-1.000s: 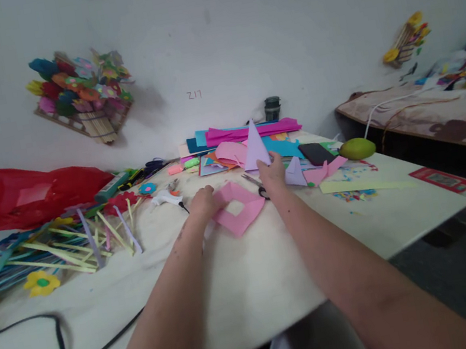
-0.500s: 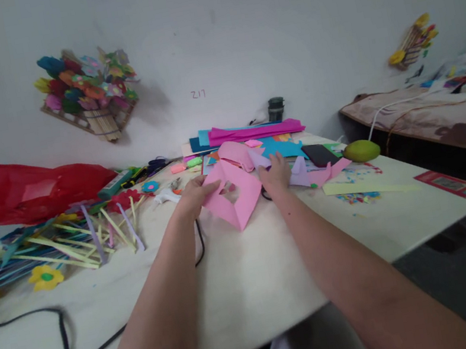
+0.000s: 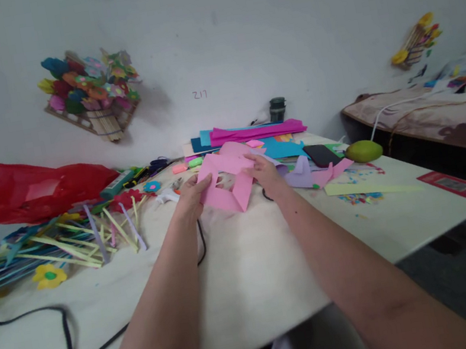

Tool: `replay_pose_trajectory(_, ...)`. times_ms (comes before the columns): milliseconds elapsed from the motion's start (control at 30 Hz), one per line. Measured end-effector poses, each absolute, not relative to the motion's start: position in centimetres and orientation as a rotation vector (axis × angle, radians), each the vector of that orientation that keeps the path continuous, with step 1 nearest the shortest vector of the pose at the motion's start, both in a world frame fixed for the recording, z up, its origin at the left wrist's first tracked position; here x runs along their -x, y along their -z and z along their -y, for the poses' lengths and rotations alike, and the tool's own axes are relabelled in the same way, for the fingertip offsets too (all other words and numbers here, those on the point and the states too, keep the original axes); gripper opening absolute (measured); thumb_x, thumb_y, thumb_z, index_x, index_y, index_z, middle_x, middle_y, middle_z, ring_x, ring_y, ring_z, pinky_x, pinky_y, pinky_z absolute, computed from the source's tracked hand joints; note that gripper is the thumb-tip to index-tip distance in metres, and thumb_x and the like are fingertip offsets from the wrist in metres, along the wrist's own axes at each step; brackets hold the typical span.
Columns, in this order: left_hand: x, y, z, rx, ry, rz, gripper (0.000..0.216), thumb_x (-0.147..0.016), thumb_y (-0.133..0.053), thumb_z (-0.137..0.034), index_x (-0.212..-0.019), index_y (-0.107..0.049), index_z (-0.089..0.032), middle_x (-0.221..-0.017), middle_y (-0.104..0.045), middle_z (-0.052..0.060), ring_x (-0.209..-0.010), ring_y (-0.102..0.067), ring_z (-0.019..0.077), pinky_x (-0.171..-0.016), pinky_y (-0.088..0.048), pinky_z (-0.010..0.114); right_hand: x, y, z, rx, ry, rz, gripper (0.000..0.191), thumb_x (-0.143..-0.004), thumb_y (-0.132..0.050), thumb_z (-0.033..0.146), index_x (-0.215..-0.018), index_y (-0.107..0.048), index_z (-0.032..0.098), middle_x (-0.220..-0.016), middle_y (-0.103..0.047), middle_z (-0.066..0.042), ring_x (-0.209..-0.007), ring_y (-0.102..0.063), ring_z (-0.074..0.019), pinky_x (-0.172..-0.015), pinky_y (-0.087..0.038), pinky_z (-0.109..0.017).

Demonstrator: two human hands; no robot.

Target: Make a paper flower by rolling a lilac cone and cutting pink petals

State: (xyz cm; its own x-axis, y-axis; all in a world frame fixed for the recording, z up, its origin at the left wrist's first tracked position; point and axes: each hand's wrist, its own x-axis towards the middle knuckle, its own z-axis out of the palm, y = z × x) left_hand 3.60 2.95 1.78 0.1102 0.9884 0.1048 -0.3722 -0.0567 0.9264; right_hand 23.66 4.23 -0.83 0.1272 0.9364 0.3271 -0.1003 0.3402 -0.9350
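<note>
A creased pink sheet of paper with a hole cut through its middle is held up over the table. My left hand pinches its left edge between thumb and fingers. At the opposite edge, my right hand grips the same sheet near its upper right corner. Behind it lies more pink paper, partly hidden by the sheet. Lilac paper scraps lie just right of my right hand. A white glue gun rests left of my left hand, its black cord running behind my forearm.
Paper strips and a yellow paper flower lie at left, below a red plastic bag. Folded coloured sheets are stacked at the wall. Rightward are a dark phone, a green fruit and confetti-like bits.
The pink sheet has turned and tilted, so its corners point differently. My right hand has moved from beside it to grip its right edge; my left hand still holds the left side.
</note>
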Motion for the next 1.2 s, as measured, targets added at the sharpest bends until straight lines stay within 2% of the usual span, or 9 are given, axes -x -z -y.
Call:
replay_pose_trajectory(200,-3.5,-1.6,-3.1,-1.201,-1.283,-0.971,0.047,-0.056,-0.084,-0.036,-0.092,-0.066,-0.012,-0.073,-0.071,0.007,-0.063,-0.067,0.0191,-0.055,-0.052,0.027,-23.7,0.6,-4.0,0.882,-0.935,1.262,0.053,-0.062,-0.071,0.031,-0.113,-0.066,0.021,-0.101,-0.069,-0.005,-0.083,-0.064,-0.0181,-0.076,-0.053,-0.034)
replay_pose_trajectory(433,-2.9,-0.8,-3.8,-1.326,-1.199,-1.059,0.038,-0.058,-0.08,-0.041,-0.081,-0.069,-0.013,-0.066,-0.066,0.004,-0.055,-0.059,0.0148,-0.049,-0.043,0.024,-23.9,0.7,-4.2,0.953,-0.888,1.235,0.071,-0.067,-0.07,0.029,-0.136,-0.053,0.019,-0.088,-0.07,-0.004,-0.08,-0.065,-0.0199,-0.075,-0.054,-0.037)
replay_pose_trajectory(500,-3.1,-0.7,-3.9,-1.291,-1.265,-1.054,0.041,-0.058,-0.079,-0.043,-0.084,-0.068,-0.013,-0.069,-0.067,0.005,-0.056,-0.059,0.0146,-0.05,-0.043,0.024,-23.7,0.5,-4.0,0.911,-0.926,1.215,0.071,-0.069,-0.07,0.034,-0.136,-0.052,0.019,-0.093,-0.07,-0.004,-0.087,-0.066,-0.0207,-0.08,-0.054,-0.038)
replay_pose_trajectory(633,-3.7,-0.8,-3.8,-1.225,-1.313,-1.0,0.045,-0.058,-0.078,-0.047,-0.086,-0.064,-0.015,-0.067,-0.066,0.002,-0.057,-0.058,0.0138,-0.054,-0.048,0.026,-22.7,-0.2,-2.9,0.813,-0.992,1.374,0.055,-0.074,-0.068,0.05,-0.12,-0.067,0.02,-0.112,-0.07,-0.008,-0.111,-0.061,-0.0238,-0.095,-0.048,-0.04)
replay_pose_trajectory(767,-4.2,-1.0,-3.7,-1.159,-1.324,-0.993,0.042,-0.063,-0.076,-0.049,-0.086,-0.062,-0.016,-0.067,-0.064,0.001,-0.061,-0.06,0.0148,-0.058,-0.051,0.028,-21.9,-0.6,-2.2,0.779,-1.002,1.53,0.054,-0.088,-0.044,0.065,-0.109,-0.073,0.025,-0.138,-0.057,-0.005,-0.133,-0.046,-0.0238,-0.107,-0.04,-0.042)
replay_pose_trajectory(833,-4.4,-1.0,-3.6,-1.13,-1.343,-0.976,0.041,-0.068,-0.073,-0.048,-0.092,-0.062,-0.016,-0.07,-0.066,0.003,-0.067,-0.064,0.017,-0.061,-0.053,0.029,-21.7,-0.4,-2.3,0.794,-0.941,1.61,0.048,-0.09,-0.045,0.061,-0.105,-0.075,0.027,-0.143,-0.052,-0.002,-0.137,-0.041,-0.0229,-0.111,-0.035,-0.043)
replay_pose_trajectory(933,-4.6,-1.1,-3.6,-1.082,-1.349,-0.963,0.036,-0.077,-0.066,-0.046,-0.098,-0.062,-0.016,-0.078,-0.069,0.005,-0.075,-0.066,0.019,-0.064,-0.054,0.029,-21.7,0.4,-2.9,0.829,-0.827,1.702,0.028,-0.082,-0.065,0.044,-0.102,-0.076,0.028,-0.137,-0.058,-0.004,-0.132,-0.048,-0.0232,-0.109,-0.038,-0.043)
replay_pose_trajectory(1100,-4.8,-1.2,-3.6,-1.024,-1.313,-0.986,0.055,-0.087,-0.041,-0.066,-0.104,-0.063,-0.018,-0.093,-0.071,0.011,-0.09,-0.068,0.0239,-0.069,-0.057,0.033,-21.5,1.5,-3.9,0.92,-0.763,1.691,0.038,-0.07,-0.074,0.025,-0.108,-0.074,0.026,-0.118,-0.069,-0.006,-0.112,-0.062,-0.0215,-0.102,-0.045,-0.041)
replay_pose_trajectory(1200,-4.8,-1.2,-3.3,-1.137,-1.249,-0.929,0.057,-0.081,-0.052,-0.068,-0.103,-0.064,-0.017,-0.095,-0.071,0.011,-0.093,-0.068,0.0248,-0.073,-0.058,0.034,-21.2,1.4,-3.9,0.957,-0.74,1.665,0.044,-0.069,-0.075,0.027,-0.113,-0.071,0.025,-0.12,-0.068,-0.007,-0.114,-0.061,-0.0208,-0.104,-0.042,-0.039)
